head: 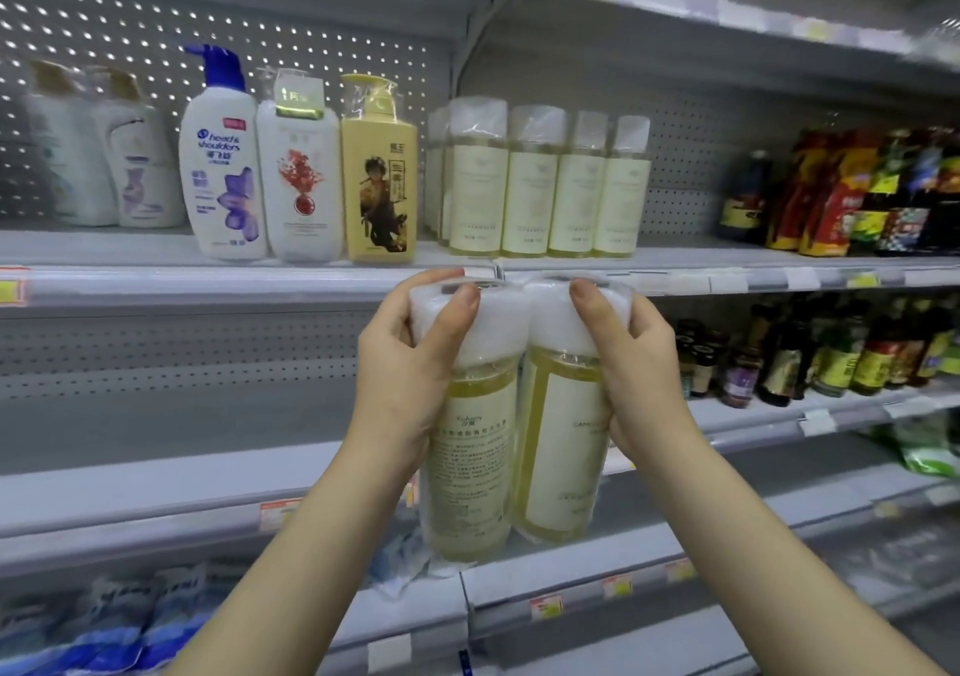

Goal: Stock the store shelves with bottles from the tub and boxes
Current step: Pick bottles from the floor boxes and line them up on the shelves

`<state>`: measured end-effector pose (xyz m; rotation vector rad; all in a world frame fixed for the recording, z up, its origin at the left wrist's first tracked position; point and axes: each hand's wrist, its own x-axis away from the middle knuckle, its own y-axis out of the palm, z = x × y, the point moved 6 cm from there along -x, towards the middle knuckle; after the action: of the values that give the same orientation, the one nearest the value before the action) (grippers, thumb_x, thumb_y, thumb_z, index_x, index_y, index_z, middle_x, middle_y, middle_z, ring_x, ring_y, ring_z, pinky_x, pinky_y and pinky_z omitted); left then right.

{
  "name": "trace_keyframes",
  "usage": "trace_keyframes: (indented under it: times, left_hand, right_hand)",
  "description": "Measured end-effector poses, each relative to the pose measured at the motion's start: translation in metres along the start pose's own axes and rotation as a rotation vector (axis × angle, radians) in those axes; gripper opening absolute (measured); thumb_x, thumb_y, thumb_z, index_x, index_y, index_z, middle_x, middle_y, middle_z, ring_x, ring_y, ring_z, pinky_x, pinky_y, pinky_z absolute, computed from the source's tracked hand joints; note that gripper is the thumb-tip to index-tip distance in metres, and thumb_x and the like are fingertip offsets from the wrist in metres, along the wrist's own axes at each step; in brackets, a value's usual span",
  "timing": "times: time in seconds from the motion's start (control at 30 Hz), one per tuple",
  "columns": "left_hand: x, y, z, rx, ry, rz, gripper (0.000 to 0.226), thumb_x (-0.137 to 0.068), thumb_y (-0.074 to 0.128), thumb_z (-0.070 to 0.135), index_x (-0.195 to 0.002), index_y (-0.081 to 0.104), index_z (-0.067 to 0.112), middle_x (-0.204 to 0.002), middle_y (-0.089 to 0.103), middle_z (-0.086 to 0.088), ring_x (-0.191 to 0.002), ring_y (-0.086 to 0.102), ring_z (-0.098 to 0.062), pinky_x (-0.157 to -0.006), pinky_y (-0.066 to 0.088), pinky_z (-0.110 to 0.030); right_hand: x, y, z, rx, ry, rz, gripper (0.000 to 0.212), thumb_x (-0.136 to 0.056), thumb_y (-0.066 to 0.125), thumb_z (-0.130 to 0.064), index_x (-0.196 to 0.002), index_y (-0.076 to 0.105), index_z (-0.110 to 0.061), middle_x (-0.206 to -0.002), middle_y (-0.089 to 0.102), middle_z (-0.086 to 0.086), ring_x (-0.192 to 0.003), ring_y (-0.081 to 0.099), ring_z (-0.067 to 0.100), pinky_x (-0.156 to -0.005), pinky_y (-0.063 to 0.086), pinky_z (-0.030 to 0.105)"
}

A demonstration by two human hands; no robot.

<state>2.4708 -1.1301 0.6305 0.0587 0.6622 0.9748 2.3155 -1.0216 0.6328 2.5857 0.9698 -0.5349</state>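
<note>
Two pale yellow bottles with white caps and cream labels are held side by side in front of the shelves. My left hand (pixel 410 369) grips the left bottle (pixel 470 462) near its cap. My right hand (pixel 631 369) grips the right bottle (pixel 563 447) the same way. Both bottles are wrapped in clear film and stand upright, just below the front edge of the upper shelf (pixel 675 265). On that shelf stands a row of several matching yellow bottles (pixel 545 187).
Left of the row stand a gold pump bottle (pixel 378 176), a white bottle with a red flower (pixel 298 176) and a Head & Shoulders bottle (pixel 223 166). Dark sauce bottles (pixel 810 358) and coloured packets (pixel 857 192) fill the right. Blue packs (pixel 104 628) lie bottom left.
</note>
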Motion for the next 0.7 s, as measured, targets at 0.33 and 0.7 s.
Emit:
trace_keyframes:
  times: [0.33,0.7]
  left_hand:
    - [-0.027,0.031,-0.008,0.023,0.003,-0.105,0.031,-0.076,0.075,0.039,-0.102,0.068,0.024,-0.099,0.071,0.003,-0.092,0.07,-0.015,-0.069,0.057,-0.027]
    - [-0.019,0.14,-0.04,0.0,0.057,-0.046,0.034,-0.07,0.075,0.041,-0.099,0.068,0.024,-0.107,0.068,-0.002,-0.089,0.07,-0.011,-0.068,0.056,-0.025]
  right_hand:
    - [-0.023,-0.021,-0.012,0.009,-0.071,0.061,0.036,-0.074,0.077,-0.048,-0.093,0.069,-0.019,-0.096,0.074,0.007,-0.095,0.07,0.028,-0.083,0.058,0.048]
    - [-0.068,-0.125,-0.019,-0.069,-0.071,0.006,0.039,-0.072,0.073,-0.045,-0.09,0.065,-0.012,-0.085,0.069,0.005,-0.08,0.066,0.021,-0.077,0.057,0.049]
